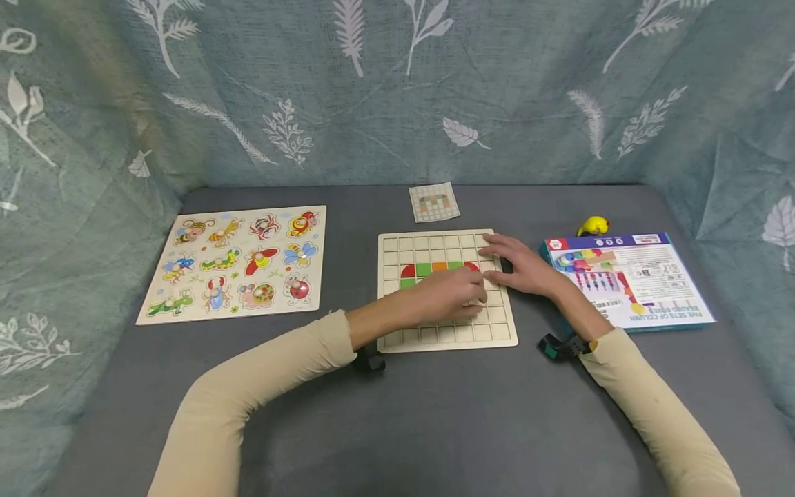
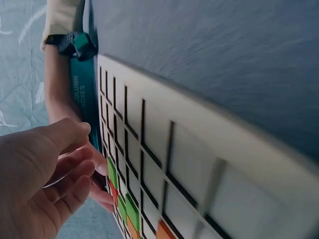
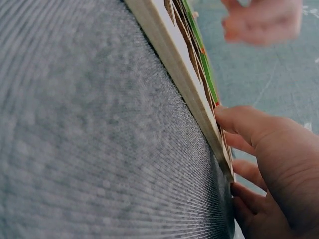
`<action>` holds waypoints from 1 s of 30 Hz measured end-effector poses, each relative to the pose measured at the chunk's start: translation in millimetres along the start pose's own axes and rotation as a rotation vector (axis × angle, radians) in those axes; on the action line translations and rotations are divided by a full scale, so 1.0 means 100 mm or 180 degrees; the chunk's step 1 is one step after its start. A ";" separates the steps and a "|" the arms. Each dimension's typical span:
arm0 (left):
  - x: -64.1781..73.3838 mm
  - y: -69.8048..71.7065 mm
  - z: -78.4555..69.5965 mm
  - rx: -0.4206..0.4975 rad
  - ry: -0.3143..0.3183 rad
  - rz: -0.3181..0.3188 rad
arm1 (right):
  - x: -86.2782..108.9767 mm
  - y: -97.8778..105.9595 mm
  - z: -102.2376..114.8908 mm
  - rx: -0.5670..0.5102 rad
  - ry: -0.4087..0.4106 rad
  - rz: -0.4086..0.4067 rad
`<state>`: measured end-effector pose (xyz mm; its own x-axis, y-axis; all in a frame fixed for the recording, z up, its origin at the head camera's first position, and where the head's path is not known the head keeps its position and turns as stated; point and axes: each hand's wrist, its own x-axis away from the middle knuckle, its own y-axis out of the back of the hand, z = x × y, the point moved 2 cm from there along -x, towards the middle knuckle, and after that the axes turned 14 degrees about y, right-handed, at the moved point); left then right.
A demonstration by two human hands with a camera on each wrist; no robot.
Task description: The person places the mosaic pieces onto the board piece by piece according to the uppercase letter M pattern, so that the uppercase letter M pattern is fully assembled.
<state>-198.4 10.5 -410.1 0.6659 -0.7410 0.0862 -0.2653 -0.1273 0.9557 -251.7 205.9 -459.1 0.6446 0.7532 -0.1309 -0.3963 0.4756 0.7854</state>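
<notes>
A pale wooden grid board [image 1: 447, 338] lies on the grey table, with coloured tiles set in its cells: a rounded red tile [image 1: 408, 271], green tiles [image 1: 424, 269] and an orange tile [image 1: 439, 266]. Over the middle of the board hovers my left hand [image 1: 444, 297], hiding some cells; its fingers are loosely curled, and the left wrist view shows nothing between them. My right hand [image 1: 524, 268] rests at the board's right edge, thumb and fingers spread and touching it. In the right wrist view, its thumb [image 3: 244, 122] lies against the board's edge.
Behind the board lies a small pattern card [image 1: 434, 202]. To the left is an insect picture puzzle board [image 1: 232, 266]. A flat box [image 1: 633, 283] stands at the right, with a small yellow toy [image 1: 593, 225] behind it. A leaf-patterned cloth [image 1: 397, 90] hangs around the table.
</notes>
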 end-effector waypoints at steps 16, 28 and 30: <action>0.44 0.13 0.07 -0.0049 0.0052 0.0024 | -0.01 -0.01 0.03 0.0012 -0.0083 -0.0014; 1.84 0.23 0.77 0.0390 0.0836 -0.0203 | -0.01 -0.02 0.06 -0.0005 -0.0073 0.0017; 2.00 0.18 0.83 0.0494 0.0975 -0.0235 | 0.01 0.00 0.05 -0.0002 -0.0082 -0.0001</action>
<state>-128.1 -194.8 -398.9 0.8593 -0.4969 0.1214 -0.2959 -0.2893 0.9104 -247.6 203.7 -456.2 0.6614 0.7411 -0.1156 -0.3964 0.4762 0.7849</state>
